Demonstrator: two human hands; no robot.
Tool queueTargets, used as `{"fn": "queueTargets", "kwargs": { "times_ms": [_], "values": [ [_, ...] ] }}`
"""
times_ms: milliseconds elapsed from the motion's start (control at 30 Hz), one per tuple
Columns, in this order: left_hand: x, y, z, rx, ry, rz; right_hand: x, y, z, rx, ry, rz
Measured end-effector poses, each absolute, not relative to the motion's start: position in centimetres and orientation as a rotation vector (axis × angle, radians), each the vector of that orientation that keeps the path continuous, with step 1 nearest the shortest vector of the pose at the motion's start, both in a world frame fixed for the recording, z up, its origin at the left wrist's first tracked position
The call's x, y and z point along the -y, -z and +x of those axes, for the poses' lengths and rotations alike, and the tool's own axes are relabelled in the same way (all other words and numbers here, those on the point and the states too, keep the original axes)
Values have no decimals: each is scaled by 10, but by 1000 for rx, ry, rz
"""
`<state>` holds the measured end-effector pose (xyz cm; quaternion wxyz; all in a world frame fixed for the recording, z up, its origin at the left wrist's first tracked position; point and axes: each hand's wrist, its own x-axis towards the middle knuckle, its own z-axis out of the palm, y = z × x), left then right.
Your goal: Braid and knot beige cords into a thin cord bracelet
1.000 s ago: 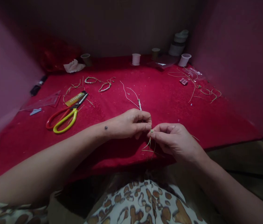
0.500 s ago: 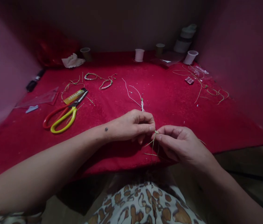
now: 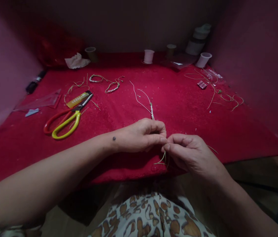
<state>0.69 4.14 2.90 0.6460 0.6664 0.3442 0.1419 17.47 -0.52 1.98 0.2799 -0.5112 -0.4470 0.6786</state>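
Near the front of the red cloth, my left hand [image 3: 147, 135] and my right hand [image 3: 190, 149] meet fingertip to fingertip, each closed in a pinch on thin greenish cord [image 3: 163, 158]. Loose cord ends hang below the pinch; the knot between the fingers is mostly hidden. Beyond my left hand lies a white braided piece [image 3: 151, 111], which runs under my fingers and seems joined to the cord. Two pale strands [image 3: 136, 95] spread from its far end over the cloth.
Left of my hands lie scissors [image 3: 67, 123] with red and yellow handles, beside a yellow packet [image 3: 78, 99]. Two finished-looking bracelets [image 3: 111, 87] rest farther back. Thread spools, one white [image 3: 149, 56], line the back. A binder clip [image 3: 202, 85] and tangled cord [image 3: 230, 98] lie right.
My fingertips have drawn closer together and now cover the knot that showed between them. The hanging cord ends have shifted slightly. The view has moved a little.
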Motion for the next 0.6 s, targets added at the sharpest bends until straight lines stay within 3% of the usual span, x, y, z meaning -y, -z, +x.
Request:
{"fn": "queueTargets", "kwargs": {
  "times_ms": [267,467,600],
  "values": [
    [-41,-27,8,-788,-432,1470,5,-20,177,1146,-1862,-1358],
    [-44,-36,3,-1065,-862,1428,4,-20,175,1063,-1849,-1394],
    [-44,-36,-1,-1009,-821,1406,4,-19,177,1100,-1846,-1413]
  ]
}}
